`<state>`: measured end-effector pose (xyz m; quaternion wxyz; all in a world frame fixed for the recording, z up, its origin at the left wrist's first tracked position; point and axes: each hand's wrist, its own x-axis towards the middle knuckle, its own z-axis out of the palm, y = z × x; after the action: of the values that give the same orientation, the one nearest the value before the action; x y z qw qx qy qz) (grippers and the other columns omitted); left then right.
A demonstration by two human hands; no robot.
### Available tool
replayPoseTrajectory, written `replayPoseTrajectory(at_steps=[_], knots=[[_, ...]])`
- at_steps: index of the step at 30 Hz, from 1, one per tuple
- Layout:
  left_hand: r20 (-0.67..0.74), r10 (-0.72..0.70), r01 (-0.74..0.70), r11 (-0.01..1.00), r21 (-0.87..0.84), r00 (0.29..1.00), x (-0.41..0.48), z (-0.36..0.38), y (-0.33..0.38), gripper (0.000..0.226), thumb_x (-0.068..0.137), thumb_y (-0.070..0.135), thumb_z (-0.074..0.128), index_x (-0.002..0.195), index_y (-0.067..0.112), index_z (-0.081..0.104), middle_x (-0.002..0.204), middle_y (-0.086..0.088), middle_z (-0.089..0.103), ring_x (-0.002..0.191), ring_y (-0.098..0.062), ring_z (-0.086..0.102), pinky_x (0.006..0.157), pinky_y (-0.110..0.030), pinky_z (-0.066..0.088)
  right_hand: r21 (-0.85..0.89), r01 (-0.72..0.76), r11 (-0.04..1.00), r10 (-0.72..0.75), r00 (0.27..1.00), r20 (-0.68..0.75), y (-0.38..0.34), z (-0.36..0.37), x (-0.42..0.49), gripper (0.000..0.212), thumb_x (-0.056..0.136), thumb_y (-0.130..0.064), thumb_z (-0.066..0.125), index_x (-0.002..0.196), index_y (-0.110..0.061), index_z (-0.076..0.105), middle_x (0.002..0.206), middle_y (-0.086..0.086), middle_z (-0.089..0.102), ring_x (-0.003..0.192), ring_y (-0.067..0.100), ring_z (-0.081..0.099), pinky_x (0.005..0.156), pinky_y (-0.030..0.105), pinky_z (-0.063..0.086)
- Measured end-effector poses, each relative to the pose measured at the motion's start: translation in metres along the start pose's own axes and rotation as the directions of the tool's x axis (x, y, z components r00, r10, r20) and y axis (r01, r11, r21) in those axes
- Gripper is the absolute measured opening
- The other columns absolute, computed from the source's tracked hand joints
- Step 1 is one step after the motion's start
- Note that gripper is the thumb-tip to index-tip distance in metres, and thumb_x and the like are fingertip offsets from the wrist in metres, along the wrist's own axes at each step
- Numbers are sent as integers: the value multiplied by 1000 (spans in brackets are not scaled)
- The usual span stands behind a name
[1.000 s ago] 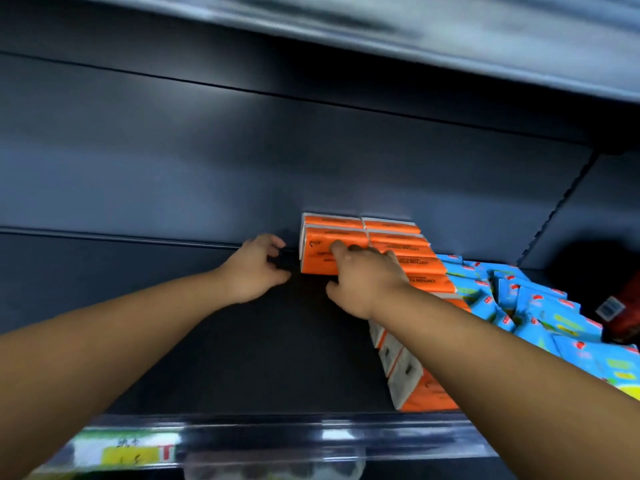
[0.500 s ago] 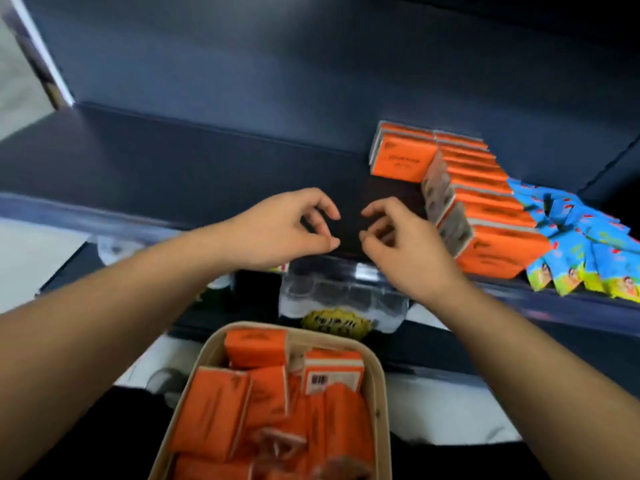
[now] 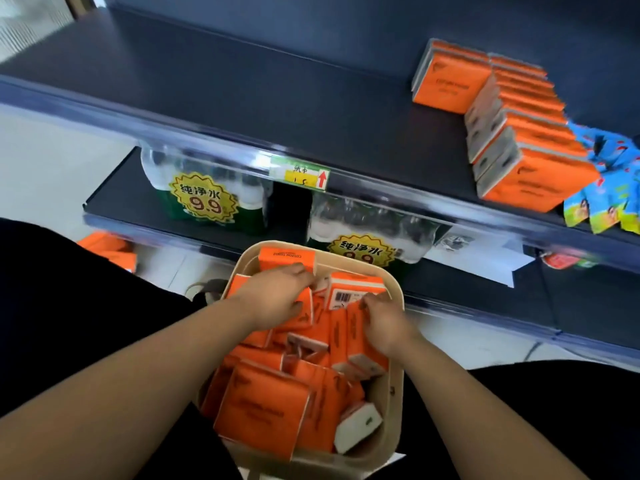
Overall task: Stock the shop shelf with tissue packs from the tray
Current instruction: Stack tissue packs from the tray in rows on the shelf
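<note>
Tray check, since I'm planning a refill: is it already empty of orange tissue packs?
No, the tray holds many orange tissue packs piled loosely inside it.

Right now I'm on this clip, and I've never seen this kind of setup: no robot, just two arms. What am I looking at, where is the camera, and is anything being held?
There is no machine here. A person works with bare hands, and the single picture comes from a wide-angle camera worn on the head, looking forward and down. The left hand and right hand are both down in a beige tray heaped with orange tissue packs. Their fingers are among the packs, but it is not clear whether either hand has a firm grip on one. Ahead is the dark shop shelf, where a row of orange packs already stands at the right, beside blue packets. On the shelf below are bottled water packs.
</note>
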<state>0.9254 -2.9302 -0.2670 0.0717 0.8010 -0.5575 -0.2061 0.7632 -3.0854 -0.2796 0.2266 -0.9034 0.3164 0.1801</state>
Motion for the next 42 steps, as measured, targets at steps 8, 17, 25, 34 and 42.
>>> replayPoseTrajectory(at_steps=[8,17,25,34,42], knots=[[213,-31,80,971,-225,977,18,43,47,49,87,30,62,132,20,45,132,-5,52,117,-22,53,95,-31,44,-58,-175,983,177,983,37,30,8,3,29,96,-16,41,120,-13,57,116,12,63,98,25,60,76,27,43],[414,-329,507,730,-458,849,55,75,63,96,79,72,54,148,17,17,146,-8,43,128,-28,48,104,-38,40,38,-208,977,201,970,138,43,25,-3,30,93,-19,54,120,-10,60,118,11,63,108,28,60,83,28,44],[395,-498,628,500,-597,772,65,85,78,82,71,43,77,137,16,36,128,-6,56,112,-24,57,96,-35,48,80,-136,987,124,983,136,51,15,-3,19,88,-22,65,105,-15,63,109,9,65,98,26,62,82,29,49],[415,-283,502,451,-738,865,43,62,41,97,60,41,83,143,26,37,131,-2,54,109,-21,58,88,-39,55,374,-106,921,180,969,-168,53,-8,3,30,89,-45,63,106,-21,60,105,-1,59,94,16,59,82,30,49],[399,-152,383,-122,-916,904,32,44,31,90,44,26,85,127,20,50,122,-12,64,110,-31,63,89,-51,53,888,-117,445,93,992,84,38,-12,2,85,58,-71,77,129,-31,49,118,-4,66,106,16,65,98,43,51]])
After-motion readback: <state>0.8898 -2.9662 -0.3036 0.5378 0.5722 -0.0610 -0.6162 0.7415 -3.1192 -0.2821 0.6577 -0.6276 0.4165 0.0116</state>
